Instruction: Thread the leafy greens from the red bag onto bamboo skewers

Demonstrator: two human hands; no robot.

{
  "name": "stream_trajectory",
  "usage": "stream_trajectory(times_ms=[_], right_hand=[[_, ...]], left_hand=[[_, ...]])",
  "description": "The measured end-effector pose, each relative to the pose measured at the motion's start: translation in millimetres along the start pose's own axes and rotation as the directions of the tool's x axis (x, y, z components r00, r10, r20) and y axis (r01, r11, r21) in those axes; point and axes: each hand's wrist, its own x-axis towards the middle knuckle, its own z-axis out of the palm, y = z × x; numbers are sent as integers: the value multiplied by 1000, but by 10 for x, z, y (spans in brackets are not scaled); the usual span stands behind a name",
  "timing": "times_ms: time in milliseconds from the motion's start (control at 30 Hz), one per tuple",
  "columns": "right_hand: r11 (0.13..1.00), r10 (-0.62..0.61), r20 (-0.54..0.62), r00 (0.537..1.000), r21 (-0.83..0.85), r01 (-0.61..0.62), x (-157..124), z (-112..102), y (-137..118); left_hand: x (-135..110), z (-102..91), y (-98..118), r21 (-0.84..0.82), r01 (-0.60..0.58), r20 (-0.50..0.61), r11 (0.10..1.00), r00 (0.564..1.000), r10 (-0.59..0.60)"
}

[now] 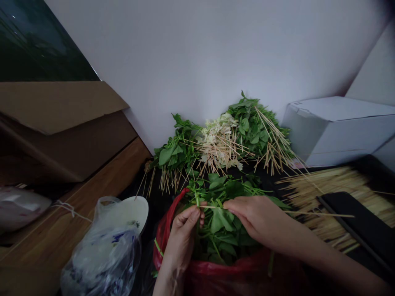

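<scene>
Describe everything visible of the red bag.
The red bag is thin, wrinkled, plastic-looking, open at the top and filled with green leaves. Its opening lies beneath the left hand and right hand; the left arm overlaps it, contact unclear. Its lower part fades into shadow.

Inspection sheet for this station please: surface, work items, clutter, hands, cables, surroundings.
Surface: black surface, mostly covered.
Work items: leafy greens in red bag; skewered leaves behind; loose sticks right.
Clutter: white bowl and clear plastic bag, left; flat black object over sticks.
Hands: left hand pinches green stem; right hand grips thin stick.
Cables: thin white cord left, type unclear.
Surroundings: cardboard box left, white box right, pale wall behind.
</scene>
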Motion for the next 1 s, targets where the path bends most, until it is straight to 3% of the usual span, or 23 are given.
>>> stream_trajectory(times_ms=[267, 433, 667, 833, 1000], right_hand=[[1000, -30, -35, 999, -6, 30, 16, 146, -2], [1000, -23, 6, 1000, 22, 23, 28, 170, -32], [981, -66, -17, 998, 184, 68, 79, -25, 103], [962, -77, -31, 997, 259, 82, 98, -150, 243], [944, -93, 27, 995, 320, 80, 114, -114, 259]], left_hand=[[-11, 28, 13, -18, -18, 35, 1000, 999, 19], [-45, 62, -60, 47, -34, 75, 998, 997, 30], [-8, -39, 12, 176, -133, 138, 975, 984, 109], [36, -73, 147, 256, -283, 55, 924, 959, 278], [-19, 104, 124, 179, -225, 213, 958, 959, 186]])
